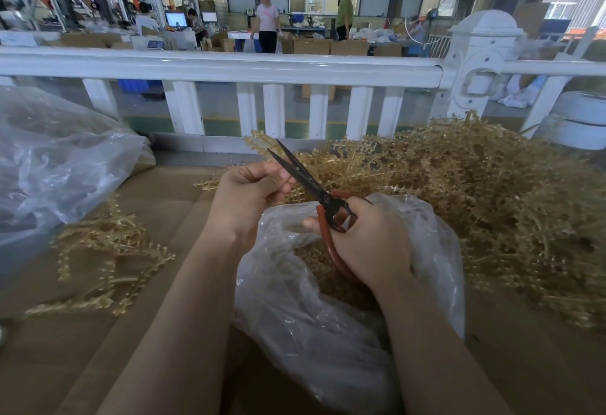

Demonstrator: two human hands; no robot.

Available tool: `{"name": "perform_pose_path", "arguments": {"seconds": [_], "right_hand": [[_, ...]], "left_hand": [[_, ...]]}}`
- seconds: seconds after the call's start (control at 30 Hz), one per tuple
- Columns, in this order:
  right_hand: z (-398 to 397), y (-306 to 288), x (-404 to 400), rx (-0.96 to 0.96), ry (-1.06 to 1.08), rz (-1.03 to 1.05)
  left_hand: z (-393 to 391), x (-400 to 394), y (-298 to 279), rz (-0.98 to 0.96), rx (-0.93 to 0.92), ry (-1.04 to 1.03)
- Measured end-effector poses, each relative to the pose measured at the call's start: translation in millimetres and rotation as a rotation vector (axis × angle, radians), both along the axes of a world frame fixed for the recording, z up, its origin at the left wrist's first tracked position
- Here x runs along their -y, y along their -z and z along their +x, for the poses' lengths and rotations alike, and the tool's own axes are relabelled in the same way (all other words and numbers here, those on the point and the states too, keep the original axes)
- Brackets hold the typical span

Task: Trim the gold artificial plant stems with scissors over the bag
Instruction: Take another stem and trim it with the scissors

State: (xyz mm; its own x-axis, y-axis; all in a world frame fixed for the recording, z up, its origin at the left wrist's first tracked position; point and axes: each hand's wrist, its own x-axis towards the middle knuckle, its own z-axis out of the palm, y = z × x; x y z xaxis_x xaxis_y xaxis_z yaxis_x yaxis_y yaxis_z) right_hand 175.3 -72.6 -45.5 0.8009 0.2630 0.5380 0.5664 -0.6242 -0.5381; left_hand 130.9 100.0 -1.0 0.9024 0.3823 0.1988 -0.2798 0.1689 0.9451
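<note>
My left hand [249,191] pinches a gold stem [262,144] between curled fingers, holding it up over the clear bag [295,283] on the table [164,218]. My right hand [367,244] grips the red-handled scissors [314,191], blades parted just beside the stem. Big stem pile [475,191] right, smaller pile [105,250] left.

Quick tally: one pair of scissors [314,188] is counted, two hands, left hand [249,191] and right hand [367,241]. Two clear plastic bags are seen, bag [295,283] in front, bigger bag [59,165] far left. Two heaps of gold stems: big pile [475,191], small pile [105,250].
</note>
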Motion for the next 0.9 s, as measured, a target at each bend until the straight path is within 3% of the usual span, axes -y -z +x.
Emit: {"name": "perform_pose_path", "arguments": {"seconds": [0.43, 0.67, 0.9], "right_hand": [[4.7, 2.8, 1.2, -0.056, -0.025, -0.004], [2.4, -0.8, 1.2, 0.035, 0.015, -0.043], [1.5, 0.2, 1.4, 0.056, 0.032, -0.032]], "left_hand": [[1.4, -3.0, 2.7, -0.025, -0.019, -0.028], [-2.4, -1.7, 1.8, 0.238, 0.012, -0.047], [-4.5, -0.8, 1.3, 0.299, 0.01, -0.012]]}}
